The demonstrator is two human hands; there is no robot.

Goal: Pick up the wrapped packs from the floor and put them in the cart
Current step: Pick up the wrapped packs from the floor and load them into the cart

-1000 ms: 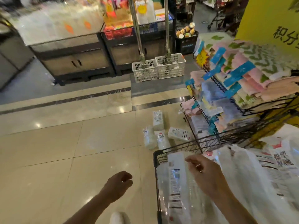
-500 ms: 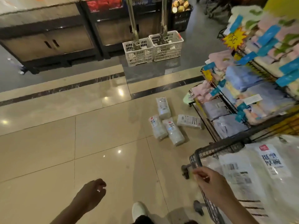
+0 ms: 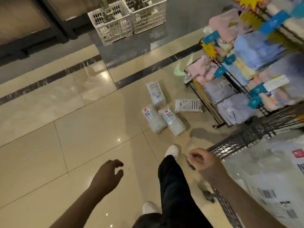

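Glossy beige floor tiles (image 3: 49, 129) with a dark marble stripe spread across a shop aisle. Four wrapped packs lie on them just left of the towel rack (image 3: 230, 96): one pack (image 3: 156, 92) farthest from the person, one lying crosswise (image 3: 188, 106) nearest the rack's foot, and two side by side (image 3: 153, 119) (image 3: 173, 121), touching. Right of the packs, the black wire cart (image 3: 246, 139) holds more wrapped packs (image 3: 271, 186). The left hand (image 3: 107, 176) hangs over the tiles, fingers loosely curled, holding nothing. The right hand (image 3: 203, 162), blurred, fingers curled and empty, hovers by the cart's corner. Two white plastic baskets (image 3: 128, 18) stand beyond the rack.
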